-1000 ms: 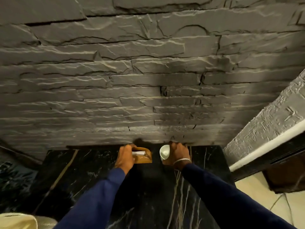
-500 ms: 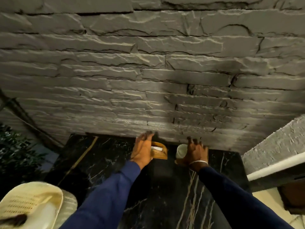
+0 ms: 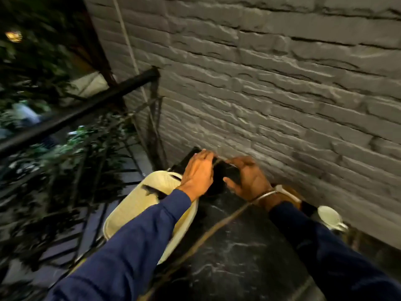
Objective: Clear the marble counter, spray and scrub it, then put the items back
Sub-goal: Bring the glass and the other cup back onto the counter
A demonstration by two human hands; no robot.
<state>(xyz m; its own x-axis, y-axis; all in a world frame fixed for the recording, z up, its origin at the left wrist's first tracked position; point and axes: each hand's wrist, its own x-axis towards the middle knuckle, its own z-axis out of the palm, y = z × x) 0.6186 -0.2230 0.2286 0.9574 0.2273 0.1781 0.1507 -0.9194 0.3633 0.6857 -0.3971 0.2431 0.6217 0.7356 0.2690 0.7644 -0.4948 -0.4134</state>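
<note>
The black marble counter (image 3: 238, 246) runs along the stone wall. At its far left corner my left hand (image 3: 198, 172) and my right hand (image 3: 249, 177) hold a dark flat object (image 3: 225, 173) between them, my right thumb lying across its near edge. The object is blurred and I cannot tell what it is. A wooden holder (image 3: 291, 195) with a white piece in it stands by the wall, half hidden behind my right wrist. Further right along the wall stands a white cup (image 3: 329, 216).
A cream woven seat or basket (image 3: 138, 205) sits just off the counter's left edge under my left forearm. Beyond it a black metal railing (image 3: 86, 107) stands with plants (image 3: 43, 148) behind. The grey stone wall (image 3: 282, 94) closes off the far side.
The view has swung left. Both hands left the wooden holder and the cup and moved to the counter's left corner, where they now hold a dark object.
</note>
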